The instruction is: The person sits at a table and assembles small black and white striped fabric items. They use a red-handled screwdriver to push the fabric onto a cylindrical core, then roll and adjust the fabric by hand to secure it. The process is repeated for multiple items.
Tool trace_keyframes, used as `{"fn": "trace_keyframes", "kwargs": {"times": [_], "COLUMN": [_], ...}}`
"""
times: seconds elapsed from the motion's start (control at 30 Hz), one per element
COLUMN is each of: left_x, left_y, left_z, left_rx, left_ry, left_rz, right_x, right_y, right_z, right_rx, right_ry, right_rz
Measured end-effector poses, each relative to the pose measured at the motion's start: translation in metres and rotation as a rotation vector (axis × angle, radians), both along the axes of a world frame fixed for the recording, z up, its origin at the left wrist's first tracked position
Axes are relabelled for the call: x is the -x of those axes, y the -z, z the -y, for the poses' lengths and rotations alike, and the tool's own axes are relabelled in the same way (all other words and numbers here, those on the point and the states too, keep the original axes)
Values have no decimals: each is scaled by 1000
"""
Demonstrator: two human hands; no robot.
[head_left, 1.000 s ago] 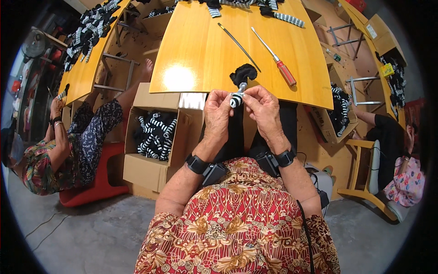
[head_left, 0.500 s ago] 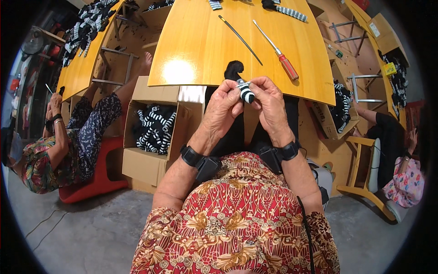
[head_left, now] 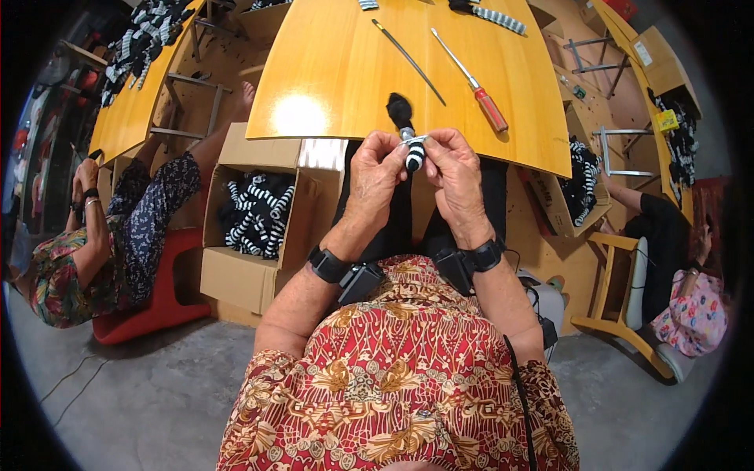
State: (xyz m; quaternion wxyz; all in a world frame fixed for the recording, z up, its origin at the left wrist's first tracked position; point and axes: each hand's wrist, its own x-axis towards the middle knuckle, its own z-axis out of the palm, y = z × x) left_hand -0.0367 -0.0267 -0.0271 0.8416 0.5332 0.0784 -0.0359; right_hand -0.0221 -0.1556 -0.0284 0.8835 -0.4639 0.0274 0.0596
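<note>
Between my two hands, at the near edge of the table, is a small black-and-white striped knitted tube (head_left: 414, 159) with a black end (head_left: 398, 108) that reaches over the tabletop. My left hand (head_left: 377, 171) pinches its middle from the left, thumb against fingers. From the right, my right hand (head_left: 455, 169) pinches the same spot. A pale strip crosses the tube there, level with both thumbs. Beyond my hands lie a screwdriver (head_left: 487, 106) with a red handle and a thin dark rod (head_left: 410, 63) with a yellow end.
Further striped pieces (head_left: 499, 20) lie at the table's (head_left: 330, 71) far side. An open cardboard box (head_left: 236, 279) of striped knits stands left of my legs, another box (head_left: 561, 204) at the right. Co-workers sit on a red chair (head_left: 153, 306) at left and a wooden-framed chair (head_left: 616, 318) at right.
The striped tube has turned more upright, its black end now straighter and pointing away from me. My hands have shifted slightly left, still pinching it. The whole view has moved a little.
</note>
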Motion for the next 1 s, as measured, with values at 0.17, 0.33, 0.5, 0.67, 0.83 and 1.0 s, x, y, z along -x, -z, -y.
{"fn": "trace_keyframes", "kwargs": {"times": [0.17, 0.33, 0.5, 0.67, 0.83, 1.0], "left_x": [1, 2, -3, -4, -2, 1], "left_y": [0, 0, 18, 25, 24, 17], "left_z": [-2, -1, -4, -7, -9, -11], "left_rx": [100, 113, 230, 349, 475, 493], "left_ry": [-15, -56, -18, 53, 132, 248], "left_rz": [-133, -88, -76, -81, -35, -10], "right_x": [5, 2, 1, 1, -2, -3], "right_y": [7, -5, -1, -2, -7, -8], "right_z": [1, 4, 3, 1, 0, 4], "right_rx": [-48, 2, 103, 167, 191, 96], "right_ry": [-53, -124, -97, -46, -34, -54], "right_rz": [-40, -70, -135, -132, -106, -138]}}
